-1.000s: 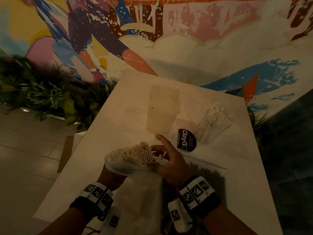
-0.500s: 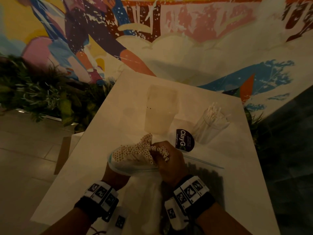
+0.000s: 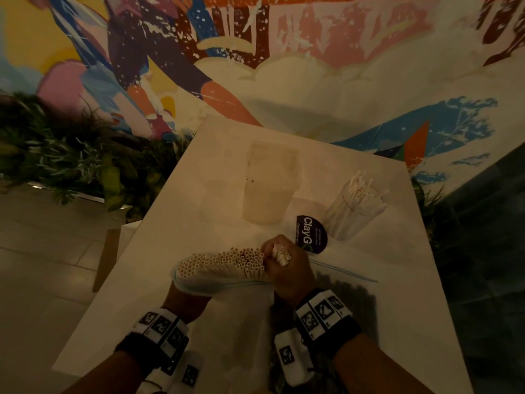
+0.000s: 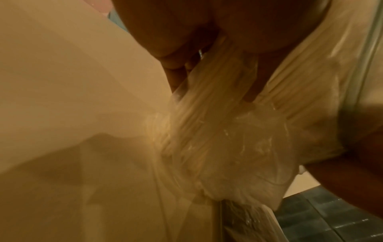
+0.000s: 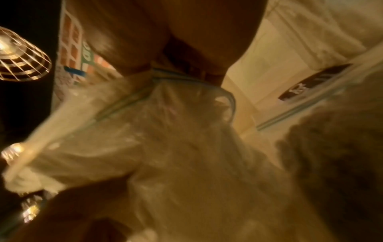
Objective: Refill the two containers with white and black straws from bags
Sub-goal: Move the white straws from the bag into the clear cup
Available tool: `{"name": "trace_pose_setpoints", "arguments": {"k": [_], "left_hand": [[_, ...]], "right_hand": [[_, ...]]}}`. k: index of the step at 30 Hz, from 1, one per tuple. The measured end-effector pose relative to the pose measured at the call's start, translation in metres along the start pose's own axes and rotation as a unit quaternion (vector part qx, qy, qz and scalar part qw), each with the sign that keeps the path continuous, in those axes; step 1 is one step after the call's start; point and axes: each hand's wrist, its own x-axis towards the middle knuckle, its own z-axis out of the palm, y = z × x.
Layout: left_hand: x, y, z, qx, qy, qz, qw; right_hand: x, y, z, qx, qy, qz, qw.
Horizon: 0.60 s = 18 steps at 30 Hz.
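Note:
A clear zip bag of white straws (image 3: 221, 263) is held up over the white table (image 3: 159, 251), its open mouth facing me. My left hand (image 3: 184, 300) grips the bag from below, mostly hidden by it; in the left wrist view its fingers (image 4: 176, 73) curl round the plastic and straws (image 4: 217, 131). My right hand (image 3: 284, 268) is at the bag's right end, fist closed round a bunch of white straws (image 3: 279, 253). Behind stand an empty translucent container (image 3: 270, 183) and a clear container (image 3: 355, 209) holding white straws. A bag of black straws (image 3: 349, 294) lies under my right wrist.
A dark round "ClayG" sticker (image 3: 311, 234) lies between the containers and my right hand. The table's left edge drops to a tiled floor (image 3: 42, 251) with plants (image 3: 71, 166) along a painted wall. Dark floor lies to the right.
My right hand's fingers were spread over the straw ends; they have since curled into a fist round a bunch of straws. The bag has sunk slightly.

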Motion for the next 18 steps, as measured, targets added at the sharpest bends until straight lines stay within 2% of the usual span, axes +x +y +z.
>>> {"name": "trace_pose_setpoints", "arguments": {"k": [2, 3, 5, 7, 9, 14, 18], "left_hand": [[-0.004, 0.014, 0.002, -0.068, -0.023, 0.008, 0.997], [-0.005, 0.017, 0.0, -0.113, -0.034, 0.009, 0.993], [-0.009, 0.019, -0.001, -0.13, -0.036, 0.015, 0.991], [-0.014, 0.016, -0.002, -0.016, -0.018, 0.032, 0.999], [-0.011, 0.013, -0.002, 0.036, -0.018, 0.062, 0.997], [-0.012, 0.02, -0.001, -0.014, -0.018, 0.063, 0.998], [-0.01, 0.015, 0.0, 0.0, -0.016, 0.072, 0.997]], "right_hand": [[-0.003, 0.002, 0.004, -0.023, -0.046, 0.016, 0.999], [-0.004, 0.002, 0.004, -0.028, -0.051, 0.018, 0.998], [-0.006, 0.002, 0.004, -0.036, -0.054, 0.024, 0.998], [-0.007, 0.0, 0.004, -0.051, -0.079, 0.033, 0.995], [-0.007, -0.003, 0.003, -0.041, -0.084, 0.035, 0.995], [-0.004, -0.013, -0.001, 0.085, 0.016, 0.059, 0.995], [-0.007, -0.026, -0.007, 0.203, 0.05, 0.042, 0.977]]}}
